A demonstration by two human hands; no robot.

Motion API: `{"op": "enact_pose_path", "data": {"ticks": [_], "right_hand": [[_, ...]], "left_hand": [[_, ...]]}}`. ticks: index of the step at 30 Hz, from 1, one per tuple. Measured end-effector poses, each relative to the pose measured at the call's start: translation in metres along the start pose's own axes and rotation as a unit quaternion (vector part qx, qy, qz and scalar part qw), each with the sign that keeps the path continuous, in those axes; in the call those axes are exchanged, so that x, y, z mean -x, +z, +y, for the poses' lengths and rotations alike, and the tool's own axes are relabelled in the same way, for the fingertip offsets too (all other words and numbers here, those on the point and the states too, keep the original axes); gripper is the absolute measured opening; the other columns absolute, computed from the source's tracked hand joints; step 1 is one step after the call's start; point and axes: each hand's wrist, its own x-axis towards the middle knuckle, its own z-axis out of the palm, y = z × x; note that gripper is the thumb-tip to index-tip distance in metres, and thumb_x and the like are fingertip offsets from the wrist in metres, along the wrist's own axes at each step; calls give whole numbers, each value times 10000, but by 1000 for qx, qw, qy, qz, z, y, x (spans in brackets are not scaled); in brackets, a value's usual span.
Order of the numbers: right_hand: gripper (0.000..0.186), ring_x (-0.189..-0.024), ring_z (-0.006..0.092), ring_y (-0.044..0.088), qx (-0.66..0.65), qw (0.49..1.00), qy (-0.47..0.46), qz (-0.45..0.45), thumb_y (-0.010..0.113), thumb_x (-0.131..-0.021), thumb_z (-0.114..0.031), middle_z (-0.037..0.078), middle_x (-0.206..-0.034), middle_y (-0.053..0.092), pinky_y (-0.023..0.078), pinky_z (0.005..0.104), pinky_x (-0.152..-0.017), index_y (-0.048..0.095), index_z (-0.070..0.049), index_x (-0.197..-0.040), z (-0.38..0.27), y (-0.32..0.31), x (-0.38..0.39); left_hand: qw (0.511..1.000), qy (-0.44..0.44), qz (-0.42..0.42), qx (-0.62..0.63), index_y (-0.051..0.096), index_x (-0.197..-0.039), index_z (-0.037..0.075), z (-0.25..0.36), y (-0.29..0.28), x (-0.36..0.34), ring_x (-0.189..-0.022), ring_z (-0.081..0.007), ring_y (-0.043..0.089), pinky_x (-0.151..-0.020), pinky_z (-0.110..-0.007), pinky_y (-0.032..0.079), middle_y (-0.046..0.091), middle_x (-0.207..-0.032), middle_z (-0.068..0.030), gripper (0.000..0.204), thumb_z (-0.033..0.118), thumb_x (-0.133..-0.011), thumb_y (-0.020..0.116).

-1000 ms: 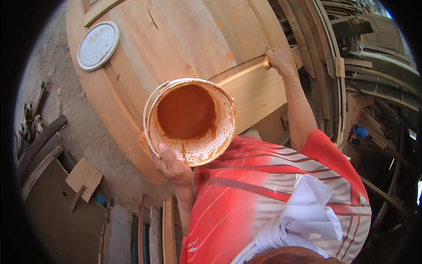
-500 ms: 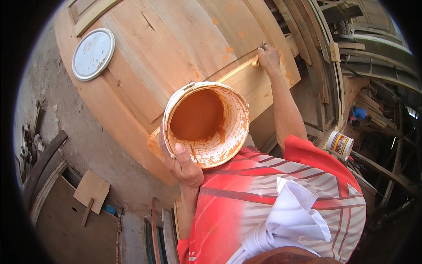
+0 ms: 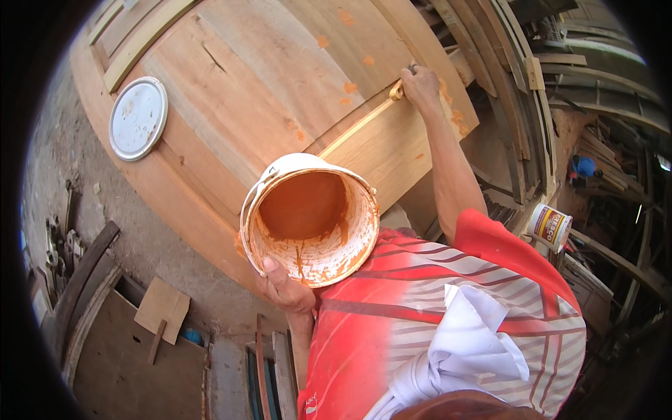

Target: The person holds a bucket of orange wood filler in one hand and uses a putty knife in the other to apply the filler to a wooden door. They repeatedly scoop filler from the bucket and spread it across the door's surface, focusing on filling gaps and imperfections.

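Observation:
My left hand [image 3: 285,285] grips the rim of a white bucket [image 3: 353,262], its thumb on the rim's near edge. The bucket tilts toward me, and orange-brown paste or paint [image 3: 304,206] fills its bottom and streaks the inner wall. Over the far right part of a wooden door panel [image 3: 259,63], my right hand [image 3: 422,87] is closed around a small tool with a pale wooden handle [image 3: 397,91]. The fingers hide most of this tool, so its working end is unclear. Orange patches [image 3: 350,87] dot the panel near that hand.
A round white lid [image 3: 138,117] lies on the panel's left side. Stacked planks [image 3: 483,77] stand beyond the right edge. A small labelled tub [image 3: 549,227] sits at right. Boards and a brown square piece [image 3: 162,308] lie at lower left.
The bucket has shifted left and slightly down in view, with my left hand on it. My right hand has moved slightly left and up, still holding the wooden-handled tool.

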Motion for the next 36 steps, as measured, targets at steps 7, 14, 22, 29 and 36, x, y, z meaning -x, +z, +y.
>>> {"op": "enact_pose_path", "data": {"ticks": [7,14,22,29,36], "right_hand": [[352,-772,332,763,-38,991,27,-123,603,-853,-231,258,-725,730,597,416,-798,686,87,-726,11,11,-48],[268,-571,204,642,-106,974,41,-198,650,-901,-187,122,-693,667,523,340,-510,684,46,-774,-9,-19,-35],[240,-698,108,552,-122,974,31,-190,597,-928,-200,7,-768,578,465,294,-587,673,4,-826,23,-121,-9],[237,-731,102,472,-200,964,-16,-176,558,-940,-202,-15,-765,532,413,298,-679,620,-1,-831,45,-103,2],[240,-751,95,512,-271,930,-89,-232,565,-977,-181,-12,-793,564,450,283,-703,700,12,-1022,29,-70,-12]], "left_hand": [[1000,8,7,-25,519,-1441,-119,-20,-11,2,-1279,-317,591,-1076,-422,468,587,-1440,-247,650,423,-1108,383],[999,40,10,-24,535,-1426,-116,-13,-5,-1,-1261,-326,598,-1058,-433,475,596,-1427,-238,622,398,-1113,379],[959,138,-28,-246,555,-1385,-105,-43,-39,-2,-1186,-354,621,-1027,-455,475,645,-1324,-245,561,353,-1127,358],[987,37,6,-155,562,-1356,-115,-14,-25,3,-1117,-257,641,-977,-381,493,674,-1264,-181,437,226,-1088,513],[984,-69,92,-139,581,-1347,-106,10,-14,12,-1083,-202,644,-958,-347,496,678,-1263,-140,417,185,-1049,571]]}}
